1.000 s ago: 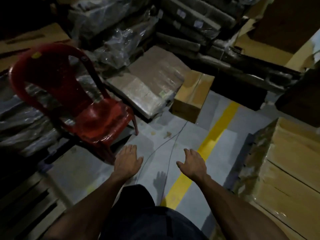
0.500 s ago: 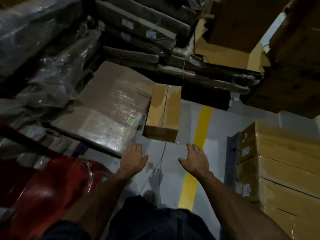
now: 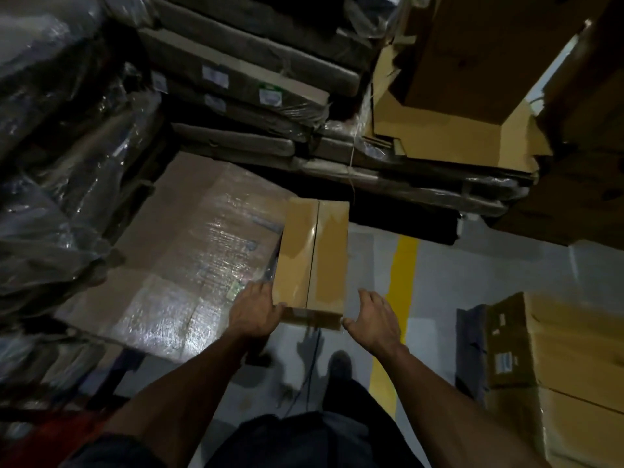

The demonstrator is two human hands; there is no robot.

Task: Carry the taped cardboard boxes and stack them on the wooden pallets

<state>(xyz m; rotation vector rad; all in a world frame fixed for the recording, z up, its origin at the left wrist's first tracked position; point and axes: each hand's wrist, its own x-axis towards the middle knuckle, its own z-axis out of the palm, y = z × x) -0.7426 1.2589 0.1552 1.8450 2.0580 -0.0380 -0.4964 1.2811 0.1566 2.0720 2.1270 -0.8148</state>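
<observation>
We're right over the narrow brown taped cardboard box [image 3: 312, 258], which sits on the grey floor [image 3: 368, 265] hard up against the big flat carton wrapped in clear film [image 3: 189, 258] on its left, with the yellow floor stripe [image 3: 401, 275] running just to its right. Its long axis points straight away from us toward the dark stacked bundles [image 3: 256, 106], near short end at our fingertips, and its taped seam follows that same line. Our left hand [image 3: 255, 312] is spread with fingers laid along the box's near left corner, thumb over the top edge; it touches but has not closed round anything. Our right hand [image 3: 371, 319] is open too, fingers relaxed, its thumb by the near right corner, though we cannot tell if it touches. We judge this box stiff and fairly light for its size, but the glossy tape on top looks slick, so palms belong low on the two long side walls, fingers hooking under the bottom edge. The left wall is crowded by that wrapped carton, so sliding the box toward us first looks wise.
</observation>
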